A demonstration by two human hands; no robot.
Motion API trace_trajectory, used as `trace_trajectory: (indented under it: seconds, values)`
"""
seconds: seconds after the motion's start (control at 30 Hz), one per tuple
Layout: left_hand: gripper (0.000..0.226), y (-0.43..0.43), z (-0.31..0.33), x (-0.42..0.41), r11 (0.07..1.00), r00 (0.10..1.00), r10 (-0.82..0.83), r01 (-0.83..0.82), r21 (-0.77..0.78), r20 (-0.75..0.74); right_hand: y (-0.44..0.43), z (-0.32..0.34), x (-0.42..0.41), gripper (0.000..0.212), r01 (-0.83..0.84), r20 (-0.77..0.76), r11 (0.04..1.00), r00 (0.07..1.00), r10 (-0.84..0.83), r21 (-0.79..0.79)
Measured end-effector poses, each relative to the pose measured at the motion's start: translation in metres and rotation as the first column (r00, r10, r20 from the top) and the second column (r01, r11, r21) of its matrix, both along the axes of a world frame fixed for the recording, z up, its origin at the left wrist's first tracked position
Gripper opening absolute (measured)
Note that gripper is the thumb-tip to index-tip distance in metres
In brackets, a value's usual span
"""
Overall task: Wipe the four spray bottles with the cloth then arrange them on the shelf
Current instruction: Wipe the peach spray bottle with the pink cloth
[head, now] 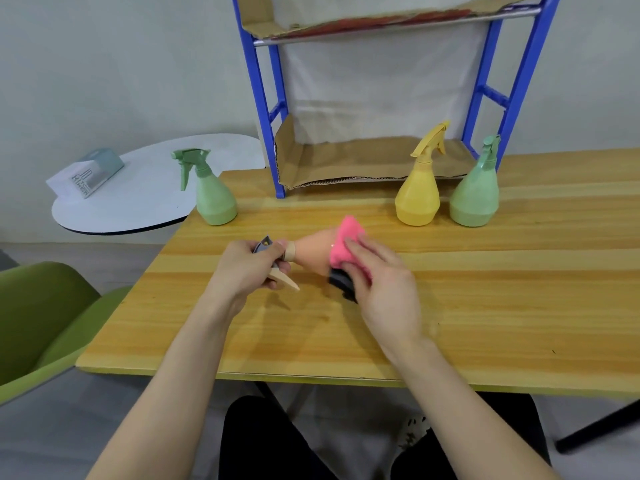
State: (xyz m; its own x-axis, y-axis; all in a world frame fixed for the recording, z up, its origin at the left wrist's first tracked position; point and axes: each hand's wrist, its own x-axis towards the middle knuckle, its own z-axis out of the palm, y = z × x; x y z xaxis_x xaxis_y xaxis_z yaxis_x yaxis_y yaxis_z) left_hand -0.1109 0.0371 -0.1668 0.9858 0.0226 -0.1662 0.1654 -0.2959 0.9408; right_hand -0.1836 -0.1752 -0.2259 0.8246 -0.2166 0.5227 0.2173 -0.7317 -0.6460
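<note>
A peach spray bottle lies sideways just above the wooden table, its nozzle end gripped by my left hand. My right hand presses a pink cloth around the bottle's wide base. A green spray bottle stands upright at the table's left back corner. A yellow spray bottle and a second green spray bottle stand side by side at the back right, in front of the blue shelf. The shelf's lower tier, lined with cardboard, holds nothing.
A round white side table with a tissue box stands to the left. A green chair sits at the lower left. The shelf's upper tier carries a cardboard sheet.
</note>
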Motion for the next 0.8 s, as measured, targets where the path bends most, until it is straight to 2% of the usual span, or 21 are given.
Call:
trace_trajectory:
  seconds: [0.07,0.13,0.2,0.27,0.37,0.47,0.57,0.67,0.73,0.8]
  values:
    - [0.029,0.003,0.002,0.002,0.999,0.999,0.03,-0.03,0.012,0.014,-0.009,0.002,-0.005,0.039,0.081,-0.067,0.996,0.995,-0.079,0.041]
    - [0.029,0.001,0.004,0.001,1.0,1.0,0.015,-0.015,0.011,0.007,-0.005,0.009,-0.006,0.037,0.062,0.021,0.998,0.998,-0.062,0.006]
    - [0.031,-0.003,0.003,-0.002,1.0,1.0,-0.024,0.024,0.013,-0.008,0.008,0.017,0.002,0.038,-0.034,0.117,0.988,0.992,0.052,-0.152]
    - [0.035,-0.008,0.002,-0.006,0.997,0.997,-0.073,0.073,0.018,-0.002,0.022,0.02,0.014,0.04,-0.137,0.081,0.951,0.983,0.165,-0.276]
    - [0.037,-0.008,0.001,-0.009,0.997,0.996,-0.083,0.083,-0.004,0.013,0.019,0.017,0.016,0.043,-0.15,0.023,0.974,0.988,0.156,-0.171]
    - [0.033,-0.004,-0.002,-0.006,0.999,0.998,-0.048,0.049,-0.005,0.045,-0.005,0.012,0.002,0.042,-0.005,-0.056,1.0,0.998,0.005,-0.01]
    - [0.027,0.001,0.002,-0.004,0.998,0.996,-0.048,0.045,0.041,0.069,-0.029,0.009,-0.001,0.036,0.086,-0.219,0.995,0.973,-0.072,0.057]
    - [0.025,0.006,0.009,-0.001,0.955,0.99,-0.135,0.117,0.271,0.05,-0.034,0.013,0.0,0.04,0.066,-0.268,0.997,0.962,-0.055,0.034]
    - [0.031,0.009,0.01,0.005,0.847,0.979,-0.199,0.153,0.509,0.037,-0.032,0.013,-0.001,0.042,0.06,-0.269,0.998,0.961,-0.058,0.002]
    - [0.046,0.008,0.012,0.009,0.718,0.967,-0.249,0.154,0.679,0.045,-0.032,0.009,-0.002,0.043,0.073,-0.262,0.997,0.963,-0.07,0.001]
